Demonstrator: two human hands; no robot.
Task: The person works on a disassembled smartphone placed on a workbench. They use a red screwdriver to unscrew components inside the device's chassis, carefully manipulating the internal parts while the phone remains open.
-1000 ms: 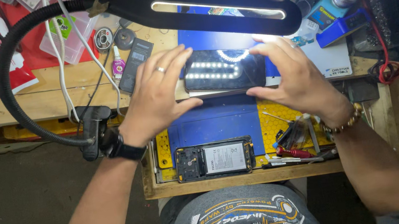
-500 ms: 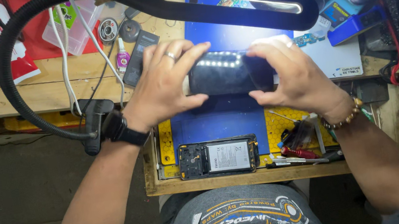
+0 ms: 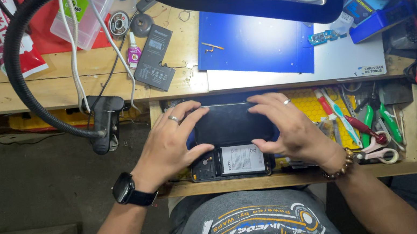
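Between both hands, a dark phone screen panel (image 3: 231,124) lay crosswise over an open drawer (image 3: 415,158) below the bench (image 3: 52,84).

Left hand (image 3: 171,144) and right hand (image 3: 289,130) each grasped one short end, fingers curled over the far edge, so neither was nearer; the panel's long axis ran hand to hand. Just nearer the body lay an opened phone body (image 3: 231,161), battery showing. Hand tools (image 3: 367,122) crowded the right hand's outer side; the left hand's outer side stood open past the drawer's edge.

A blue mat (image 3: 258,45) lies on the wooden bench (image 3: 52,87).
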